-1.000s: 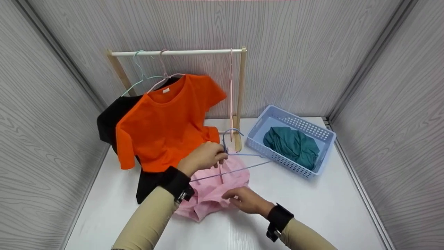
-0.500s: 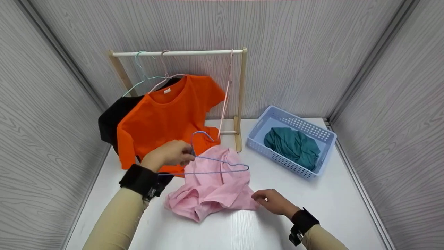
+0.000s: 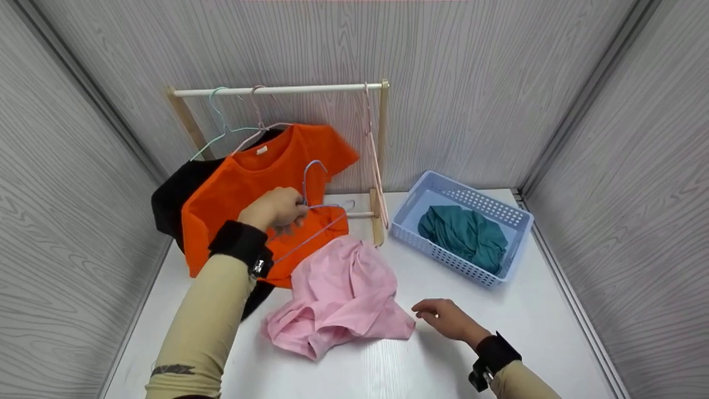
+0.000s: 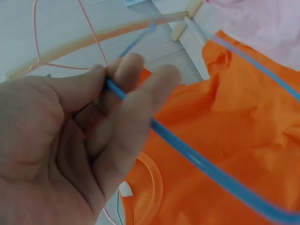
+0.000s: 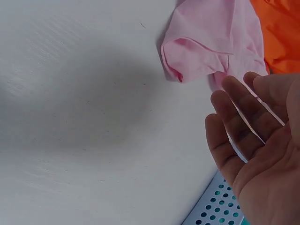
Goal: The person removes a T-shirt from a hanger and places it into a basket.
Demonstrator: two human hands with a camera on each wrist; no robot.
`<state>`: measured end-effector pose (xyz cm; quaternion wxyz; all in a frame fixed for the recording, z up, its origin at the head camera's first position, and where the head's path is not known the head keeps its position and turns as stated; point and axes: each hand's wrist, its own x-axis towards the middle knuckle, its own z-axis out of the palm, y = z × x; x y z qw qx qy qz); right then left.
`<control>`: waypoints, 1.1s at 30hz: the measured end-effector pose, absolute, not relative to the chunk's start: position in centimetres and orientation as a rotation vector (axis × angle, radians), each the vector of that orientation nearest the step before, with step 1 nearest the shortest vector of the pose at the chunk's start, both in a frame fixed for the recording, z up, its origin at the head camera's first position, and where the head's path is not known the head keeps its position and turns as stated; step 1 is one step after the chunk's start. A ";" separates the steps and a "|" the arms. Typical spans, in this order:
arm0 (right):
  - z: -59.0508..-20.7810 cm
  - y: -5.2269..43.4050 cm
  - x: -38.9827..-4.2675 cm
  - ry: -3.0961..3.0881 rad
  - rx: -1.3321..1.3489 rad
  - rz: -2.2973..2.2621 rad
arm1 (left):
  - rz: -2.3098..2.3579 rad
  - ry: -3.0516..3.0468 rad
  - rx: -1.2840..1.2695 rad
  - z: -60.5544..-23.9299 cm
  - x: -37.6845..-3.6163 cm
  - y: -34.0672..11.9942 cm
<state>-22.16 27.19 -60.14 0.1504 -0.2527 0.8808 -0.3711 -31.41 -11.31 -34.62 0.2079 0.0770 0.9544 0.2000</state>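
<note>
My left hand (image 3: 279,209) pinches a blue clothes hanger (image 3: 314,238) just below its hook, in front of an orange T-shirt (image 3: 266,183) on the rack. In the left wrist view the hanger's blue wire (image 4: 201,161) passes between thumb and fingers. A crumpled pink garment (image 3: 346,299) lies on the table below the hanger. To its right, my right hand (image 3: 446,318) hovers with loosely bent fingers and holds nothing. The right wrist view shows its relaxed fingers (image 5: 222,140) apart from the pink cloth (image 5: 211,42).
A clothes rack (image 3: 293,89) stands at the back left. A black garment (image 3: 171,202) hangs behind the orange one, and a bare pink hanger (image 3: 377,177) hangs at the bar's right end. A blue perforated basket (image 3: 407,213) holds a green cloth (image 3: 465,235).
My left hand carried the hanger left off the pink garment, then up toward the rack. My right hand moved right, away from the pink garment, whose right edge now lies spread out. The pink hanger swung.
</note>
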 end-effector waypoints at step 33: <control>-62.4 28.5 -22.1 2.461 -0.567 -1.159 | 1.339 2.872 0.081 -32.6 -42.8 -2.7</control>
